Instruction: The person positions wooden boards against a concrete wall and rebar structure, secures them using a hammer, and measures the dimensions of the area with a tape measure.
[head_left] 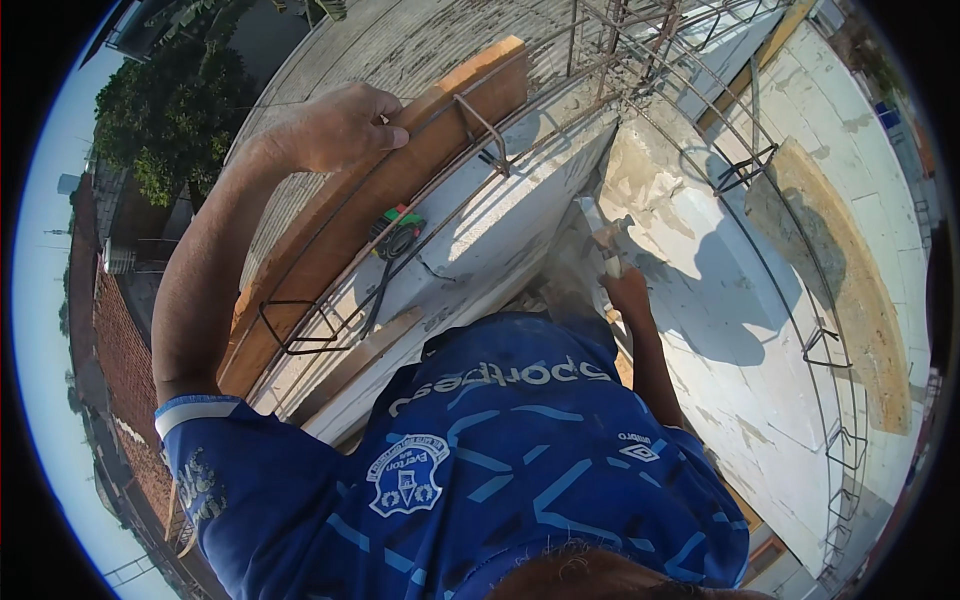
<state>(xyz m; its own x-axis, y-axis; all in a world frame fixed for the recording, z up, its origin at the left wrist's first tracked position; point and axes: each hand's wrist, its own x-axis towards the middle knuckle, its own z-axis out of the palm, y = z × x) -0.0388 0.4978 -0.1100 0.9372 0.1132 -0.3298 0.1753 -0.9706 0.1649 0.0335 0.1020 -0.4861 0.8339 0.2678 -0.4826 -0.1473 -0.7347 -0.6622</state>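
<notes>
A long brown wooden board (440, 130) stands on edge along the left wall top, beside a steel rebar frame (500, 160). My left hand (345, 130) is closed at the board's upper edge, thumb and fingers gripping it. Lower and to the right, my right hand (630, 293) is wrapped round the light handle of a hammer (612, 235). The hammer's head is near the inner corner where the two pale walls meet. Part of the handle is hidden by my hand.
A green and black object with a coiled cord (397, 235) lies on the left wall (475, 225). Rebar (738, 225) runs over the right wall (790, 390). A mortar-stained board (840, 270) lies farther right. Corrugated roofing (370, 50) extends beyond the left board.
</notes>
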